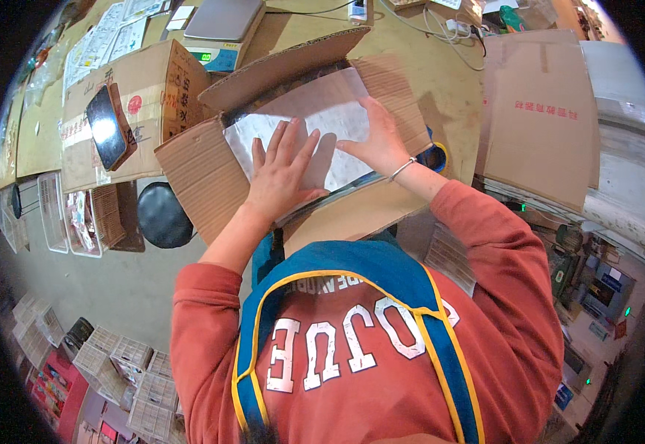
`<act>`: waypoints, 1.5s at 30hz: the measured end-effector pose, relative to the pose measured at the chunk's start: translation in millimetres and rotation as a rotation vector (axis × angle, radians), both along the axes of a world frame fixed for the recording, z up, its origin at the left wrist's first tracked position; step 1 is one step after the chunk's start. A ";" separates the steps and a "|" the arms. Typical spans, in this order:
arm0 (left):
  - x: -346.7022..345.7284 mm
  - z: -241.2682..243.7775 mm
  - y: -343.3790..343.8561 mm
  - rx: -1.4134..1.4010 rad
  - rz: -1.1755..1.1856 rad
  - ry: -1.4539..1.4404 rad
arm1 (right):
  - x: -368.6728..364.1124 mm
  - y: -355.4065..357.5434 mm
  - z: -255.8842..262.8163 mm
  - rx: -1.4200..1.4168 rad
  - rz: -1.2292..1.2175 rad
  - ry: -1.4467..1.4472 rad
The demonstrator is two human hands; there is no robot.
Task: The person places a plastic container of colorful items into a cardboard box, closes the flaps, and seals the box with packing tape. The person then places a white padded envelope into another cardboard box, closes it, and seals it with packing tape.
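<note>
An open cardboard box point(356, 219) stands before me with its flaps folded outward. A pale, flat sheet point(306, 105) covers most of its contents; dark material shows along the edges. My left hand point(282, 166) lies on the sheet with its fingers spread. At the sheet's right side is my right hand point(375, 139), thumb and forefinger apart, the fingertips touching or very near the sheet. Whether it pinches the edge cannot be told.
On the left, a smartphone point(106, 127) rests on a closed carton point(145, 100). Behind are a digital scale point(222, 22) and cables. A tape roll point(439, 157) lies right of the box, near flat cardboard point(539, 122). A round black stool point(163, 215) stands at the lower left.
</note>
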State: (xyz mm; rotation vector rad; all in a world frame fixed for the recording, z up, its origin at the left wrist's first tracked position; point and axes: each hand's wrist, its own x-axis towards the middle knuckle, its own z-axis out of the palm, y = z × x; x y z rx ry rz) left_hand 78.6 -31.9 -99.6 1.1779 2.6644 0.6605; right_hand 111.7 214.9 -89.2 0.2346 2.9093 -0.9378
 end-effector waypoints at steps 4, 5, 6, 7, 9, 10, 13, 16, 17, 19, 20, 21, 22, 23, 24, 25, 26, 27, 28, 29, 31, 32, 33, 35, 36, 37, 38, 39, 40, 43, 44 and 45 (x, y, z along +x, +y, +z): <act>0.1 1.5 -3.4 -0.002 -0.008 -0.025 | -2.7 -4.9 1.9 0.122 -0.015 -0.088; 0.2 1.9 -4.4 0.000 -0.013 -0.022 | -3.6 -8.0 1.1 0.035 -0.072 -0.043; 0.3 2.5 -5.3 0.012 -0.013 -0.038 | -4.3 -11.0 0.4 -0.047 -0.132 -0.085; 0.4 3.0 -6.0 0.020 -0.012 -0.043 | -5.5 -15.2 -1.6 -0.118 -0.211 -0.042; 0.1 4.1 -7.0 0.027 -0.016 -0.039 | -6.7 -22.1 -5.1 -0.033 -0.125 -0.095; 0.1 4.3 -7.2 0.027 -0.022 -0.034 | -6.6 -24.7 -6.7 0.020 -0.085 -0.151; -0.4 4.7 -6.3 0.035 -0.020 -0.026 | -6.1 -29.7 -7.3 0.116 -0.059 -0.049; 0.2 4.3 -5.6 0.019 0.009 -0.036 | -7.5 -35.9 -2.4 0.159 -0.108 -0.101; 0.5 4.1 -5.6 0.012 0.003 -0.022 | -8.8 -38.1 -0.1 0.232 -0.165 -0.141; 0.9 3.8 -6.4 0.036 0.003 -0.047 | -13.9 -44.5 3.0 0.058 -0.202 -0.153; 1.1 4.0 -7.2 0.045 0.000 -0.048 | -16.2 -46.4 4.2 -0.030 -0.217 -0.195; 0.8 4.5 -7.2 0.040 -0.003 -0.044 | -18.6 -48.4 4.2 -0.024 -0.307 -0.184; 0.5 4.9 -7.2 0.035 -0.007 -0.042 | -19.1 -47.4 3.9 -0.048 -0.374 -0.195; -0.3 5.4 -6.3 0.005 -0.013 -0.036 | -19.7 -46.3 2.2 -0.111 -0.402 -0.171; -1.1 6.0 -4.6 0.005 -0.019 -0.038 | -17.9 -42.5 0.1 -0.008 -0.361 -0.152; -2.0 6.8 -2.5 -0.023 -0.026 -0.035 | -15.9 -38.3 -2.4 0.054 -0.282 -0.096; -3.4 7.6 1.0 -0.075 -0.036 -0.023 | -13.2 -33.4 -5.6 0.119 -0.202 -0.034; -4.3 8.8 3.8 -0.064 -0.039 -0.016 | -9.8 -26.3 -7.7 0.098 -0.126 -0.030; -5.6 9.6 8.2 -0.076 -0.045 -0.003 | -7.9 -21.8 -10.8 0.082 -0.051 -0.022; -6.2 10.6 11.5 -0.089 -0.058 0.006 | -6.0 -14.0 -11.7 0.092 -0.037 -0.034; -7.8 12.3 18.1 -0.139 -0.059 0.024 | -6.8 -0.2 -11.5 0.084 0.049 -0.079; -8.4 13.1 19.2 -0.160 -0.055 0.030 | -8.2 9.2 -9.1 0.055 0.130 -0.091; -8.4 13.6 20.8 -0.132 -0.055 0.061 | -8.7 17.2 -8.2 0.003 0.045 -0.141; -7.3 13.5 20.0 -0.240 -0.049 0.032 | -5.3 54.0 2.2 -0.198 0.060 -0.148; -6.1 12.7 19.5 -0.221 -0.041 0.027 | 2.3 76.3 6.8 -0.266 -0.104 -0.081; -5.5 11.7 18.1 -0.266 -0.033 0.014 | 13.0 101.0 9.4 -0.338 -0.281 0.043; -5.2 10.0 18.8 -0.256 -0.026 0.014 | 28.1 121.6 7.5 -0.420 -0.409 0.081; -4.7 8.1 18.0 -0.201 -0.027 0.047 | 46.0 142.6 4.1 -0.458 -0.653 0.106; -4.7 5.8 18.0 -0.208 -0.025 0.057 | 59.6 153.7 -6.0 -0.572 -0.841 0.061; -3.7 -0.6 17.1 -0.167 -0.020 0.042 | 87.2 158.7 -28.8 -1.442 -1.543 -0.068; -3.3 -1.7 15.8 -0.076 -0.017 0.077 | 90.9 150.1 -31.2 -1.838 -1.445 0.037; -3.2 -2.1 16.0 -0.161 -0.018 0.023 | 87.4 136.6 -32.1 -1.835 -1.299 0.147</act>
